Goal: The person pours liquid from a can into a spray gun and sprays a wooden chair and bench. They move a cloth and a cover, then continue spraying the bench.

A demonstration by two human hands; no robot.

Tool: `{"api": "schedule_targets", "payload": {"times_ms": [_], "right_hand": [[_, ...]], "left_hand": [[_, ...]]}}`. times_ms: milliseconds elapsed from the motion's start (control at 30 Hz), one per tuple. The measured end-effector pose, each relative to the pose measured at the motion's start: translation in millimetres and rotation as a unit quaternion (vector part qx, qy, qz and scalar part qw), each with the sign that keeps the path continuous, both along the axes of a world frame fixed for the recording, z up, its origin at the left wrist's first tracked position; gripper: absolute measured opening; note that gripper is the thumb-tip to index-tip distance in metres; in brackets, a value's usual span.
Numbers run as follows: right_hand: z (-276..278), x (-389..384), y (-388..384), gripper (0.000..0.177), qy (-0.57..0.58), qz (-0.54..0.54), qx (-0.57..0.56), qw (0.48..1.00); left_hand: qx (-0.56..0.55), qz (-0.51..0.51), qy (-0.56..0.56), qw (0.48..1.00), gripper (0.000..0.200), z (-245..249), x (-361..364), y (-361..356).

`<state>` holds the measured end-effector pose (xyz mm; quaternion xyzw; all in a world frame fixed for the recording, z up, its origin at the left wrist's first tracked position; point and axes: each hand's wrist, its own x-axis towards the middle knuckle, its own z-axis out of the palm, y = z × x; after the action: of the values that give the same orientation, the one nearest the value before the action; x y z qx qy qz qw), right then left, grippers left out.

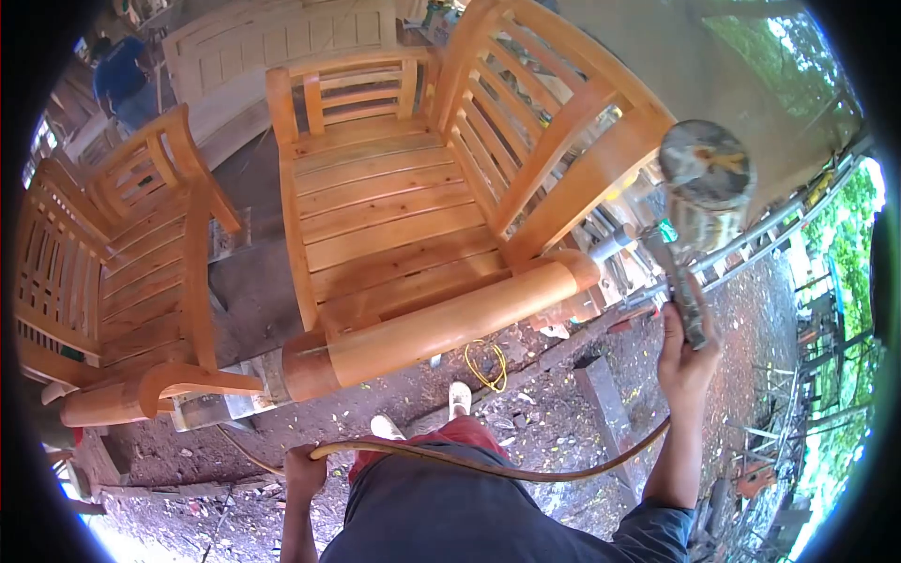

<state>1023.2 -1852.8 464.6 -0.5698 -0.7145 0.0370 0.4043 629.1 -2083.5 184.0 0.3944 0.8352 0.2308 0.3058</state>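
My right hand is raised and grips the handle of a spray gun with a paint-stained metal cup on top; its nozzle points at the front corner of a varnished wooden armchair. My left hand hangs low by my hip and is closed around the brown air hose, which curves across my body toward the gun. The chair's rounded front rail looks glossy.
A second wooden chair stands to the left, a pale wooden bench back behind. A person in a blue shirt is at the far left. A yellow cord and timber pieces lie on the dirt ground by my feet.
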Motion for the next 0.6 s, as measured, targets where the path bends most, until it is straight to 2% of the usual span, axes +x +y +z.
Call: {"api": "schedule_targets", "payload": {"times_ms": [67,167,267,400,533,600], "right_hand": [[-12,-2,-2,0.038,-0.051,0.005,-0.005,0.999],[-29,-5,1,0.037,-0.080,0.024,-0.018,0.996],[-46,-5,8,0.037,-0.088,0.046,-0.058,0.993],[-62,-13,21,0.035,-0.054,0.027,-0.145,0.988],[-74,-22,42,0.034,-0.076,0.034,-0.168,0.982],[-87,-19,54,0.030,-0.089,0.058,-0.140,0.984]], "left_hand": [[-0.026,-0.011,0.004,1.000,0.031,3,-7,-1],[0.000,-0.028,-0.024,0.999,0.031,15,-8,-4],[-0.038,-0.026,-0.033,0.998,0.031,1,-12,-23],[-0.037,-0.037,-0.021,0.998,0.034,12,-17,-31],[-0.056,-0.014,-0.001,0.998,0.035,23,-13,-35],[-0.063,0.001,0.003,0.998,0.035,29,-12,-36]]}}
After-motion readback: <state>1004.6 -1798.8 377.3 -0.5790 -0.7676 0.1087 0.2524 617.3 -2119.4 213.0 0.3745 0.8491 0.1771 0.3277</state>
